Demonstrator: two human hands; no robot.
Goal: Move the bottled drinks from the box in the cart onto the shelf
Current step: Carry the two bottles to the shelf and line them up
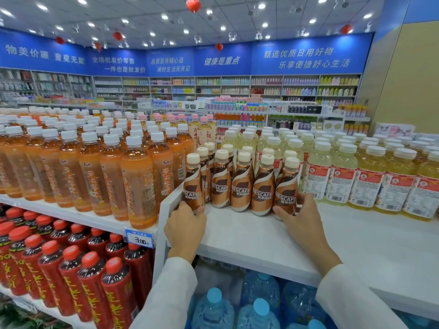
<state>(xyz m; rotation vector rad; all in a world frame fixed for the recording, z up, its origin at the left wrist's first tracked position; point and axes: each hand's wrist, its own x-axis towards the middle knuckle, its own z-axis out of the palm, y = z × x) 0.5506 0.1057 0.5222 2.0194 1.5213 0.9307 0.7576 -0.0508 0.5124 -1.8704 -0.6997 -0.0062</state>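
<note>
1. I am looking at the white shelf (261, 236). It is carrying tall orange tea bottles (137, 181) on the left and pale yellow bottles (342, 176) on the right.
2. The brown coffee bottles (241, 186) are standing upright in the middle in a tight bunch. I am not seeing the cart or box.
3. My left hand (187, 224) is wrapping round the bottom of the left end bottle (192, 184). My right hand (301, 214) is wrapping round the bottom of the right end bottle (286, 186). The hands are well apart.
4. I am guessing these bottles are small, full and hard, with smooth, slippy wraps. Holding low on the fat part is looking safest; pushing near the cream caps (244, 157) may tip them.
</note>
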